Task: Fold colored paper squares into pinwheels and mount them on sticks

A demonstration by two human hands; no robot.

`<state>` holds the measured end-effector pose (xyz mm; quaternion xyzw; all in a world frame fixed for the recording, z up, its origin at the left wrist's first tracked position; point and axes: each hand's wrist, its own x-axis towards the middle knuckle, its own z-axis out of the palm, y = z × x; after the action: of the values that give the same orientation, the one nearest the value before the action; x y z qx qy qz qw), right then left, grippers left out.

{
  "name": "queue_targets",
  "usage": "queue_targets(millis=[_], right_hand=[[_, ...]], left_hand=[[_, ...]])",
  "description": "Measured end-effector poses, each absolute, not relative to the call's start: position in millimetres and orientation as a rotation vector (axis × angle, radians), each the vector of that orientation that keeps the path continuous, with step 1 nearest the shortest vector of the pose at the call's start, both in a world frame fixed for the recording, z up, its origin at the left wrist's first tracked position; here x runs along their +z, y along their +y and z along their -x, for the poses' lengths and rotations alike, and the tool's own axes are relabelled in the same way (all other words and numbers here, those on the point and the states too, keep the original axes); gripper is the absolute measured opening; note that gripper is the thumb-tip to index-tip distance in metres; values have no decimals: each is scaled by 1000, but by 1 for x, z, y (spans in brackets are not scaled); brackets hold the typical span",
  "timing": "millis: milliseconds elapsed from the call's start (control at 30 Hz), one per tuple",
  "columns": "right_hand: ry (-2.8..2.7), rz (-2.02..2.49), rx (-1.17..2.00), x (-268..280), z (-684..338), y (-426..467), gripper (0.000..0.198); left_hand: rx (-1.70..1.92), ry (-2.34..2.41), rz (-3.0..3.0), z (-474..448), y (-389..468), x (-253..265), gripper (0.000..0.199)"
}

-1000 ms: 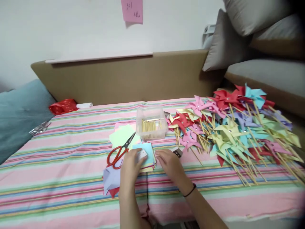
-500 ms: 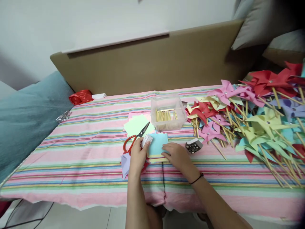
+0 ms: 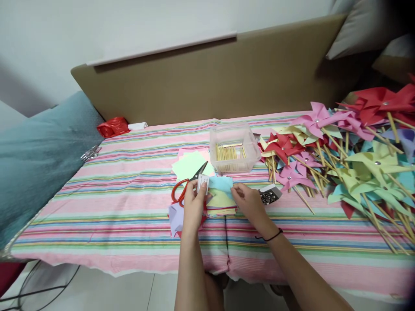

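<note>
My left hand (image 3: 193, 203) is closed on a small white printed card (image 3: 203, 183) above the left side of a paper stack. A light blue paper sheet (image 3: 221, 183) is pinched at its right edge by my right hand (image 3: 249, 203). The sheet's near edge is lifted, and yellow paper (image 3: 221, 199) shows under it. Red-handled scissors (image 3: 180, 190) lie beside my left hand, blades pointing away over pale green sheets (image 3: 189, 164). Purple paper (image 3: 176, 217) sits left of my left wrist. Close to my right hand stands a small open box of metal fasteners (image 3: 269, 195).
A clear plastic container (image 3: 234, 147) with short wooden sticks stands behind the stack. Finished paper pinwheels (image 3: 316, 121) on sticks crowd the right side. A red plastic bag (image 3: 113, 127) and a white box (image 3: 138, 125) lie at the back left on the striped cloth (image 3: 129, 207).
My right hand has taken hold of the blue sheet's edge and lifted it, uncovering yellow paper. My left hand still holds the white card. The view has shifted slightly.
</note>
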<state>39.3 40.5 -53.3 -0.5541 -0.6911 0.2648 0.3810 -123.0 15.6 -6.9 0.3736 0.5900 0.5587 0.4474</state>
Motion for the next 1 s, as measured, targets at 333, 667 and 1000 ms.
queue_targets(millis=[333, 667, 1000], right_hand=[[-1547, 1406, 794, -50, -41, 44, 27], [-1181, 1330, 758, -11, -61, 41, 23], [-890, 1098, 1071, -16, -83, 49, 25]], left_hand=[[1125, 1859, -1198, 130, 13, -18, 30], [465, 2021, -1825, 112, 13, -7, 28], [1131, 1938, -1593, 100, 16, -4, 28]])
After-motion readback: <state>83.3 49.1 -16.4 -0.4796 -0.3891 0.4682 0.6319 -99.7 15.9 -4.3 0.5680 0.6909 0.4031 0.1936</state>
